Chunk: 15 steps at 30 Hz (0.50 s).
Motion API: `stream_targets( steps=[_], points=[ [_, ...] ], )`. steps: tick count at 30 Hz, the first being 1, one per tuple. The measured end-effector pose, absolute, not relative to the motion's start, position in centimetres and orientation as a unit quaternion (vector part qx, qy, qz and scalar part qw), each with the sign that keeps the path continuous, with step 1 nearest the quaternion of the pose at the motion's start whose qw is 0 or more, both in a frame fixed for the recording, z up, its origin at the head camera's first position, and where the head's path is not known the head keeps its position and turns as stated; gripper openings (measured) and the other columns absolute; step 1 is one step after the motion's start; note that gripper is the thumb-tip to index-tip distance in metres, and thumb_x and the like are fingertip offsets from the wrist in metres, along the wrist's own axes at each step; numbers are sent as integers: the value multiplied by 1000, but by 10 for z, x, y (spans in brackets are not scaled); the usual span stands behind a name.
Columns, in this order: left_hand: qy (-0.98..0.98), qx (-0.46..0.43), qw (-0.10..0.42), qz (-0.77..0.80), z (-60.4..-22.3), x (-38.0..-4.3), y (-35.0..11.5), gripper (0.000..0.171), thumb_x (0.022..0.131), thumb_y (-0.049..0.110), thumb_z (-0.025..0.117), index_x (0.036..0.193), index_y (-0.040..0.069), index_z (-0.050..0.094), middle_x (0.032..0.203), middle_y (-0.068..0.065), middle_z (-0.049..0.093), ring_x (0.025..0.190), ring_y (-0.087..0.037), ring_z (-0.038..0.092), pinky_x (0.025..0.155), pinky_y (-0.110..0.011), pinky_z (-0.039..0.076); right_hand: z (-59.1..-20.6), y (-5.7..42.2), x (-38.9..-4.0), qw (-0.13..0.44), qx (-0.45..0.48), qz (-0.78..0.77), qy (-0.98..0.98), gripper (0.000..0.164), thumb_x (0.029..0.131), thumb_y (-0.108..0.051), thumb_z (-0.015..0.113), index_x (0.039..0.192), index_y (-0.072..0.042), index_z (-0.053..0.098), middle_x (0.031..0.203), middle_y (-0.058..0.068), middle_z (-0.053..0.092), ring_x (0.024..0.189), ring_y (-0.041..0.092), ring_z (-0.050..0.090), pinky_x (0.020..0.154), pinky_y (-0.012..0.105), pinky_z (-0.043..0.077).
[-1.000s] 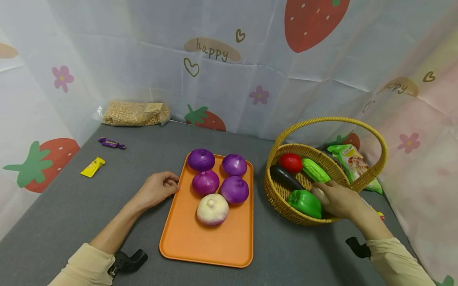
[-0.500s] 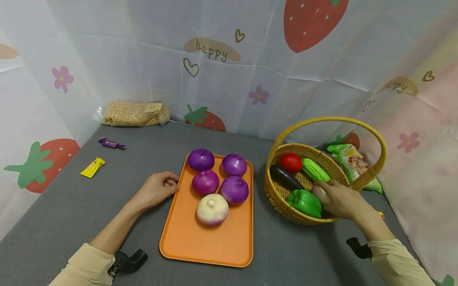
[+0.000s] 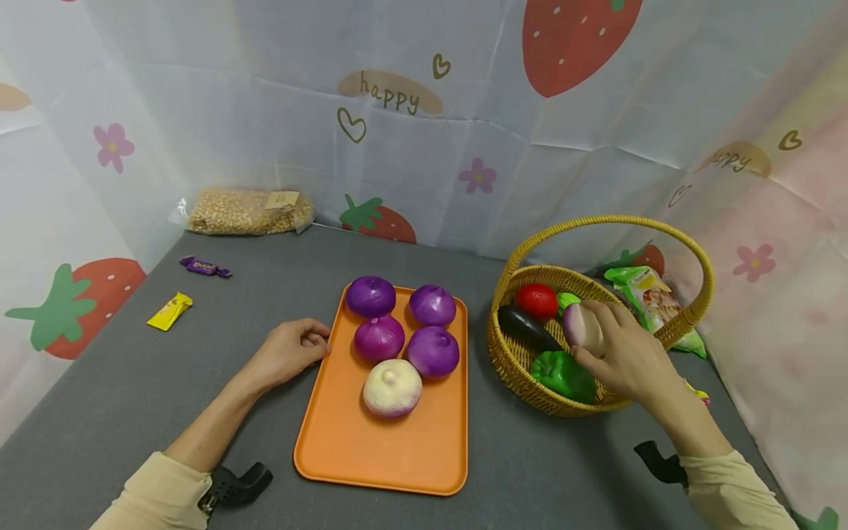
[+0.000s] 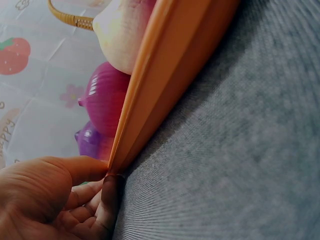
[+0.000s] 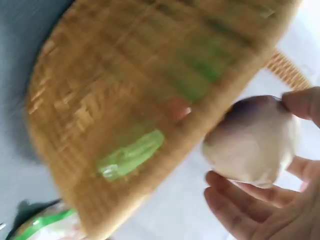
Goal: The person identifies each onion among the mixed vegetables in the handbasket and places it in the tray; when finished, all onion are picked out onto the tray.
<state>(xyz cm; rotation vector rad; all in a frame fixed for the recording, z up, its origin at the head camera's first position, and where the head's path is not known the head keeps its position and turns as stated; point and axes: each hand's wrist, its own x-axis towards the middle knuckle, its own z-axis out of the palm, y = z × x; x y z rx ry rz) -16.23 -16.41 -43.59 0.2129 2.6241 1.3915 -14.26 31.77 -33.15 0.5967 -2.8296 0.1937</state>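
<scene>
My right hand (image 3: 626, 353) grips a white-and-purple turnip (image 3: 583, 329), lifted up at the mouth of the wicker basket (image 3: 510, 375). In the right wrist view, thumb and fingers curl round the turnip (image 5: 255, 145) beside the basket's rim. A tomato (image 3: 537, 302), an eggplant (image 3: 526, 328), a green pepper (image 3: 563, 375) and a partly hidden green gourd (image 3: 566, 300) lie in the basket. My left hand (image 3: 291, 355) pinches the left edge of the orange tray (image 3: 380, 460). Several purple onions (image 3: 433, 352) and another white turnip (image 3: 392, 388) sit on that tray.
The basket's tall handle (image 3: 612, 219) arches above its contents. Behind it leans a green snack bag (image 3: 652, 305). A bag of yellow kernels (image 3: 245, 211), a purple-wrapped candy (image 3: 205, 266) and a yellow packet (image 3: 170, 311) lie at the left. A printed curtain (image 3: 291, 110) hangs behind.
My right hand has raised the turnip from among the basket's vegetables, moving up and slightly left, now over the green gourd. My left hand stays at the tray's edge.
</scene>
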Motion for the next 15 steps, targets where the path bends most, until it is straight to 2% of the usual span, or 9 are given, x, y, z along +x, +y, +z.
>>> stream_targets(
  steps=[3,6,8,13,15],
  points=[
    [879,72,82,465,-436,-163,-164,30,89,15,65,113,-1,65,89,-10,70,71,-12,60,69,-26,46,-329,302,-138,172,238,86,-952,66,78,-25,73,136,-7,48,126,20,53,89,37,61,65,52,51],
    [878,72,83,465,-437,-163,-164,30,89,15,65,113,-1,65,89,-10,70,72,-12,60,69,-27,46,-326,285,-133,214,284,94,-930,66,76,-25,73,136,-9,50,126,18,53,88,32,61,64,48,52],
    [878,72,83,466,-437,-162,-164,30,89,15,65,113,-2,65,90,-10,70,72,-12,60,69,-26,47,-326,272,-129,231,313,95,-916,65,78,-29,70,137,-11,51,126,17,54,87,28,61,62,44,53],
    [877,75,83,468,-437,-162,-164,30,89,15,64,113,-2,65,90,-10,70,72,-11,61,69,-26,47,-330,242,-117,237,366,102,-894,58,87,-40,59,139,-15,52,127,15,55,92,23,58,66,40,53],
    [876,75,84,469,-437,-162,-164,30,89,15,64,114,-2,65,90,-10,70,72,-11,61,68,-26,47,-333,231,-113,233,382,102,-888,57,88,-41,59,138,-14,52,128,13,56,95,24,59,72,40,54]
  ],
)
